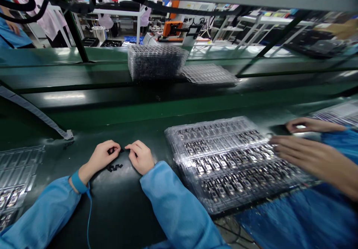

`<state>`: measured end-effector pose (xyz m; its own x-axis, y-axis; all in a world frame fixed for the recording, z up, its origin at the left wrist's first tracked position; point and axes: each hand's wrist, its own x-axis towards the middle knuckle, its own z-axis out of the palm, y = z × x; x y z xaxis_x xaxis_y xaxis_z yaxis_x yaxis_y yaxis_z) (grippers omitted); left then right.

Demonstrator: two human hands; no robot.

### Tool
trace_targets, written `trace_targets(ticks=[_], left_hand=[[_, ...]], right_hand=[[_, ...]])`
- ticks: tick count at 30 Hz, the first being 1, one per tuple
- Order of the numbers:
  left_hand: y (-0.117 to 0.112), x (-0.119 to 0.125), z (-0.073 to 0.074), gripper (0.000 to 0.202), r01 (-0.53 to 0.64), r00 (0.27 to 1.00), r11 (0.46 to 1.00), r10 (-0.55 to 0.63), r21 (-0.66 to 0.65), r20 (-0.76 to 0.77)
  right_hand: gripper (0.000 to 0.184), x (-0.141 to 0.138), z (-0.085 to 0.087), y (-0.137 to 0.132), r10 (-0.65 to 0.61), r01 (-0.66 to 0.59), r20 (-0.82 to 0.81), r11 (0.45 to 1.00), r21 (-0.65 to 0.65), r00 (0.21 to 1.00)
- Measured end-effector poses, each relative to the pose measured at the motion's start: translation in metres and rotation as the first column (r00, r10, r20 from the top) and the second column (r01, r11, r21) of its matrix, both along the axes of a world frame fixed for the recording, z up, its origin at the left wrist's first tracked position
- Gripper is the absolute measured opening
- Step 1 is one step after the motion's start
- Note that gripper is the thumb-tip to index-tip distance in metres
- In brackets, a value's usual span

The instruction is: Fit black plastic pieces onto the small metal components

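Observation:
My left hand (102,155) rests on the dark mat, fingers curled and pinching a small black part. My right hand (140,155) is close beside it, fingers curled in a pinch toward the same spot; what it holds is too small to make out. A little heap of small black parts (114,167) lies on the mat just below both hands. Both arms wear blue sleeves, and a blue wrist strap with a cord (79,183) is on my left wrist.
A stack of clear trays filled with small circuit boards (232,163) sits to the right. A co-worker's two hands (304,155) reach over it from the right. More trays (12,178) lie at the left edge. Clear tray stacks (156,60) stand on the far conveyor.

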<state>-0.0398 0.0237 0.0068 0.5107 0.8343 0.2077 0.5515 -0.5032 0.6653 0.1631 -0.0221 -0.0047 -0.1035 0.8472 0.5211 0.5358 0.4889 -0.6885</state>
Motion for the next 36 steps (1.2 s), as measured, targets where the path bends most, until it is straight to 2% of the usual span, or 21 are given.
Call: trace_targets(ticks=[18, 21, 24, 26, 29, 31, 33, 36], left_hand=[[0.0, 0.0, 0.001, 0.013, 0.006, 1.0, 1.0, -0.006, 0.016, 0.001], [0.0, -0.001, 0.001, 0.012, 0.002, 1.0, 1.0, -0.001, 0.012, -0.005], [0.0, -0.001, 0.002, 0.013, -0.003, 1.0, 1.0, 0.003, 0.007, -0.01], [0.0, 0.0, 0.003, 0.013, -0.001, 1.0, 1.0, 0.001, 0.007, -0.014], [0.0, 0.0, 0.005, 0.014, -0.005, 1.0, 1.0, 0.005, 0.006, -0.016], [0.0, 0.001, 0.005, 0.014, -0.01, 1.0, 1.0, 0.01, 0.002, -0.011], [-0.001, 0.0, 0.004, 0.014, -0.015, 1.0, 1.0, 0.015, -0.004, -0.002], [-0.001, 0.0, 0.003, 0.013, -0.018, 1.0, 1.0, 0.019, -0.011, 0.005]], right_hand=[[0.018, -0.001, -0.006, 0.002, -0.008, 0.008, -0.009, 1.0, 0.026, 1.0], [0.017, -0.001, -0.004, 0.001, -0.003, 0.005, -0.056, 1.0, 0.031, 0.998], [0.014, -0.003, -0.002, 0.001, -0.058, 0.052, -0.209, 0.998, -0.036, 0.976], [0.012, -0.004, -0.002, 0.002, -0.13, 0.072, -0.402, 0.985, -0.156, 0.907], [0.02, -0.004, -0.004, 0.008, -0.236, 0.012, -0.677, 0.948, -0.319, 0.697], [0.027, -0.002, -0.005, 0.011, -0.285, -0.022, -0.76, 0.931, -0.366, 0.583], [0.031, -0.001, -0.006, 0.013, -0.311, -0.027, -0.789, 0.924, -0.382, 0.53], [0.032, 0.0, -0.007, 0.015, -0.319, -0.033, -0.803, 0.921, -0.387, 0.503]])
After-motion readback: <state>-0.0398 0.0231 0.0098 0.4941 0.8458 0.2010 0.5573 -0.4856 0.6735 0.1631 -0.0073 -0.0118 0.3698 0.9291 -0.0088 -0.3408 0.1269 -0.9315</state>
